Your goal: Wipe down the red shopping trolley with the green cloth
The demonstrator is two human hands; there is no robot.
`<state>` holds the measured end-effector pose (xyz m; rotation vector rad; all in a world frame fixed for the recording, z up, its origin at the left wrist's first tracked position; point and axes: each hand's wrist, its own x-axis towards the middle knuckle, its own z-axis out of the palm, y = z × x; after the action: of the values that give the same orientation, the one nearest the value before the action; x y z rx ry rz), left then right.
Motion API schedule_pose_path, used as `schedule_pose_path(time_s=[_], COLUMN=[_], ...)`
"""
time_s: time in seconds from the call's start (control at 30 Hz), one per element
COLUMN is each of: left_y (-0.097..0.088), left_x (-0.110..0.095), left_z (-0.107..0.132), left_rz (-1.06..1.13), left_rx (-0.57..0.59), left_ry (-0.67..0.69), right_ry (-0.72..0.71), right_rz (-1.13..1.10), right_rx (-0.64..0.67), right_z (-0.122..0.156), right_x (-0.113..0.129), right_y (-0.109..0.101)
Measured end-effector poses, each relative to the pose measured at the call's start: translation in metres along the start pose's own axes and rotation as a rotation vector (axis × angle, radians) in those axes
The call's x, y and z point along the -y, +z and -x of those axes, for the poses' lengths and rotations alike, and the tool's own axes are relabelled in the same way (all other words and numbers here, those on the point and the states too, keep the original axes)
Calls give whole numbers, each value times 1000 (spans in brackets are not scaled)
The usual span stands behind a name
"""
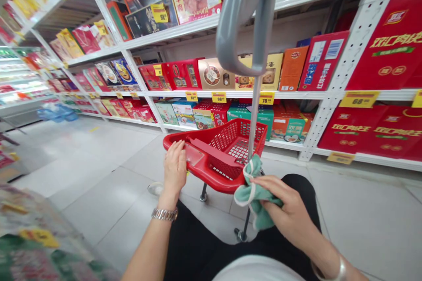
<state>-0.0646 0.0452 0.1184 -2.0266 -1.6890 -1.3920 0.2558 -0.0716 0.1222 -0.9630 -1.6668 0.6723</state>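
A small red shopping cart (214,180) on grey legs stands in front of my knees, with a grey metal pole (253,118) rising from its near right corner to a looped grey handle (227,30). On the cart's left rim rests my left hand (175,164), its fingers bent over the edge. My right hand (285,204) grips a green cloth (260,202) with a white border. The cloth touches the cart's right rim by the foot of the pole. Part of it bunches under my fingers, and my right thumb lies against it.
White shelving (293,94) full of boxed goods and yellow price tags runs along behind the cart. Tall red boxes (385,48) stand at the right. Blurred goods (36,246) lie close at lower left. Blue-wrapped bottles (57,113) sit farther down the tiled aisle (95,162).
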Motion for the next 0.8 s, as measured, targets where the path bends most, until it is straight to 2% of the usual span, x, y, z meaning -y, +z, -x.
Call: schedule_pose_path(time_s=[0.07,0.13,0.2,0.23,0.3,0.37,0.43,0.5,0.57,0.67,0.73,0.8], left_y=[-4,-7,-9,-9,-10,-10,-11,-11,-11,-10,-9,-7], left_x=[6,10,12,12,12,13,14,16,18,23,26,27], left_z=[-1,-1,-1,0,1,3,4,4,3,0,-3,-5], left_rz=[15,26,30,31,33,34,34,34,30,18,12,8], left_rx=[-2,-8,-19,-27,-45,-59,-72,-82,-94,-115,-116,-116], left_ry=[6,9,13,14,19,24,21,13,4,-5,-6,3], right_ry=[148,325,445,467,441,340,195,65,1,-19,-25,-3], right_rz=[-191,-325,-365,-357,-285,-143,21,136,192,228,231,197], right_rx=[180,312,379,370,235,-7,-224,-357,-396,-331,-279,-244], right_z=[-13,-28,-44,-51,-65,-76,-80,-75,-61,-38,-30,-32], right_x=[3,-5,-22,-33,-55,-73,-82,-81,-73,-61,-60,-66], right_y=[-24,-43,-51,-49,-38,-20,0,19,38,61,70,69])
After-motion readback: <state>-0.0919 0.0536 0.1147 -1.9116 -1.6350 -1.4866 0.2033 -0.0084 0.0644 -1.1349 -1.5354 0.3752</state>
